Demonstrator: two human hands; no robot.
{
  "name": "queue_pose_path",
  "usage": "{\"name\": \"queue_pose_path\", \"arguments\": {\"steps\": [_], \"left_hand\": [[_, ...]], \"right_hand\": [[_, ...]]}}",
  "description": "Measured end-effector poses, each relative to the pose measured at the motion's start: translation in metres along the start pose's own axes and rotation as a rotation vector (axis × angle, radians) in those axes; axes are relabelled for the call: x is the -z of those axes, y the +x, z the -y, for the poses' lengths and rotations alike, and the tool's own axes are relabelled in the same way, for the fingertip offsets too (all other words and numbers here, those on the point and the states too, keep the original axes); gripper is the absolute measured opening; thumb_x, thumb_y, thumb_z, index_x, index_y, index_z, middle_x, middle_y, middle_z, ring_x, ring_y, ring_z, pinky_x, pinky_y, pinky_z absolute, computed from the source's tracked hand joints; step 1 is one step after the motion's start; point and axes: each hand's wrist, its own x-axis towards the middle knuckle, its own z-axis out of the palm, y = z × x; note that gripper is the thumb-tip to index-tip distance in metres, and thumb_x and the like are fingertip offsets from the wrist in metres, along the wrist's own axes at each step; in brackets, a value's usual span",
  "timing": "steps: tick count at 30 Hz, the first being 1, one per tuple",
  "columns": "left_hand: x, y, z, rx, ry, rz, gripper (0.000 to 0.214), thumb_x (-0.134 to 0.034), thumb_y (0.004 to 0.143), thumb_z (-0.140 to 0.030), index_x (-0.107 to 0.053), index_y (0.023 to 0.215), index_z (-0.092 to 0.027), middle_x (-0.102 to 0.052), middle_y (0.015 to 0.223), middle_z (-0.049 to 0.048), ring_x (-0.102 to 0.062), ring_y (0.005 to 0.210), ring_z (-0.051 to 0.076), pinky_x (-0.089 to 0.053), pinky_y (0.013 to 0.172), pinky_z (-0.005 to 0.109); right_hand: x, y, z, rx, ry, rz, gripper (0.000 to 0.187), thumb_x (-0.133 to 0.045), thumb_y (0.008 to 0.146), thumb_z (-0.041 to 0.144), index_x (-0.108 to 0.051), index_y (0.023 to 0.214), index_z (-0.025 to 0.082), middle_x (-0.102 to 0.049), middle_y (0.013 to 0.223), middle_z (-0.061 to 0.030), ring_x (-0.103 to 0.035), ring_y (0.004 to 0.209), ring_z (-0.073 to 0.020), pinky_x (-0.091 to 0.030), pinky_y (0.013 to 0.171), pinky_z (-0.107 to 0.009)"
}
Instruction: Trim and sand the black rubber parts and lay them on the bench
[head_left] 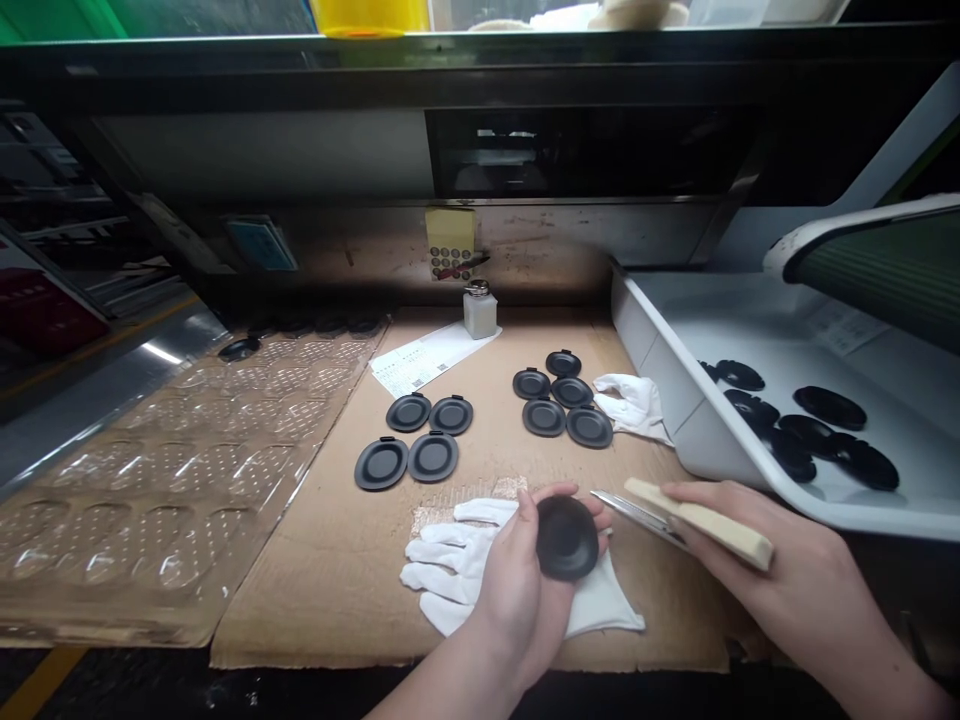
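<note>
My left hand (517, 590) is palm up, its thumb and fingers closed around the edges of a round black plastic lid (568, 538). Beneath that hand a white glove (457, 560) lies flat on the cardboard. To the right, my right hand (780, 570) grips what looks like a utility knife (637, 515), its narrow silver blade pointing at the lid but apart from it. A cream-coloured bar (724, 530) is in the same grasp, lying along the knife. Similar black lids with small tabs stand in two groups, left (433, 456) and right (589, 426).
A clear blister tray (172, 490) covers the left side, with several black lids at its far end. At right stands a white bin (697, 440) holding more black parts. Farther back are a pump bottle (480, 312), paper slips (427, 362) and a crumpled white glove (634, 405).
</note>
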Motion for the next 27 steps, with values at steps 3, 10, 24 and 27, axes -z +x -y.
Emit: {"name": "queue_pose_path", "arguments": {"steps": [3, 10, 24, 27], "left_hand": [[-0.001, 0.000, -0.001, 0.024, -0.004, -0.019, 0.049, -0.040, 0.080, -0.051, -0.048, 0.105, -0.009, -0.059, 0.100, 0.0179, -0.057, 0.096, 0.027, -0.038, 0.090, 0.041], [-0.004, -0.001, -0.004, 0.032, -0.016, -0.008, 0.045, -0.040, 0.082, -0.047, -0.044, 0.109, -0.011, -0.060, 0.098, 0.0165, -0.058, 0.096, 0.027, -0.037, 0.092, 0.041], [-0.003, -0.005, -0.003, 0.010, 0.018, 0.084, 0.041, -0.037, 0.085, -0.044, -0.050, 0.108, -0.013, -0.058, 0.103, 0.0139, -0.055, 0.095, 0.023, -0.038, 0.088, 0.040], [-0.003, -0.006, -0.002, -0.032, 0.041, 0.125, 0.040, -0.034, 0.087, -0.041, -0.052, 0.107, -0.012, -0.054, 0.113, 0.0135, -0.050, 0.105, 0.022, -0.036, 0.093, 0.038]], "right_hand": [[-0.017, -0.017, -0.010, -0.085, -0.328, -0.096, 0.031, -0.046, 0.080, 0.031, -0.055, 0.109, 0.029, -0.058, 0.110, 0.0034, -0.059, 0.087, -0.0149, -0.050, 0.062, -0.026], [-0.029, -0.012, 0.004, -0.185, -0.644, -0.111, 0.033, -0.049, 0.079, 0.045, -0.060, 0.102, 0.025, -0.058, 0.108, -0.0011, -0.056, 0.082, -0.0181, -0.041, 0.040, -0.025], [-0.035, 0.002, 0.029, 0.092, -0.088, -0.080, 0.025, -0.047, 0.085, 0.027, -0.057, 0.107, 0.021, -0.056, 0.106, -0.0063, -0.049, 0.098, -0.0178, -0.042, 0.084, -0.032], [-0.034, 0.021, 0.046, 0.102, 0.040, 0.025, 0.019, -0.044, 0.086, 0.025, -0.060, 0.096, 0.024, -0.057, 0.093, -0.0024, -0.049, 0.087, -0.0132, -0.042, 0.073, -0.025]]}}
